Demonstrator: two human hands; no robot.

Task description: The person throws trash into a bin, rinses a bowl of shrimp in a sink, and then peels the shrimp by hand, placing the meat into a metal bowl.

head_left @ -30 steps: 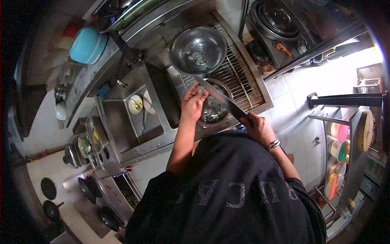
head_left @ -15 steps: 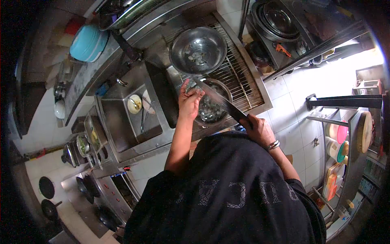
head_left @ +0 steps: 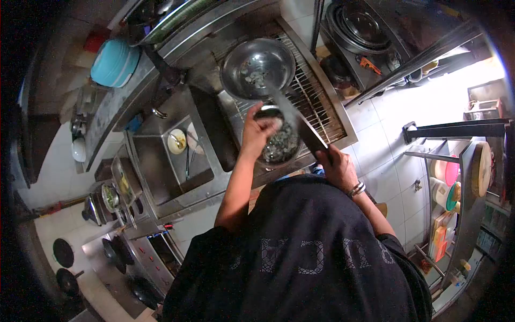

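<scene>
My right hand (head_left: 339, 167) is wrapped round the dark handle of a knife (head_left: 310, 133). Its blade points away from me and to the left, and the front half is smeared by motion. My left hand (head_left: 258, 131) is over the left side of the nearer metal bowl (head_left: 280, 161), close to the blade. Its fingers are curled and partly blurred; what they pinch is too small to make out. Wet, pale grey pieces (head_left: 287, 140) fill the nearer bowl. A wider steel bowl (head_left: 230, 80) stands behind it, with a few similar pieces (head_left: 256, 79) at its bottom.
Both bowls are on a wire rack (head_left: 316, 102) over a steel basin. Left of it, a sink (head_left: 155, 174) holds a bowl with yellow inside (head_left: 177, 141). A blue tub (head_left: 113, 63) sits on the ledge. Stacked pans (head_left: 365, 27) are at the back right, shelving (head_left: 466, 177) at the right.
My left hand has moved slightly right and its fingers have curled inward over the nearer bowl. The knife's blade has swung to a steeper angle, its tip now nearer the far bowl.
</scene>
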